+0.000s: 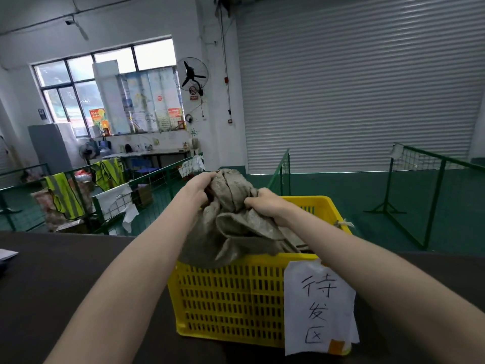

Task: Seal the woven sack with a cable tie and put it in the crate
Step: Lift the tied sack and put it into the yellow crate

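A grey-brown woven sack (236, 227) hangs bunched over the yellow slotted crate (225, 292), its lower part at the crate's rim and its gathered top raised above it. My left hand (198, 189) grips the sack's top on the left side. My right hand (265, 203) grips the bunched cloth on the right, just below the top. No cable tie can be made out among the folds.
The crate stands on a dark table (65, 279) and carries a white paper label (319, 306) with handwritten characters. A white sheet (6, 254) lies at the table's left edge. Green wire fence panels (430, 179) and hi-vis vests (65, 195) stand beyond.
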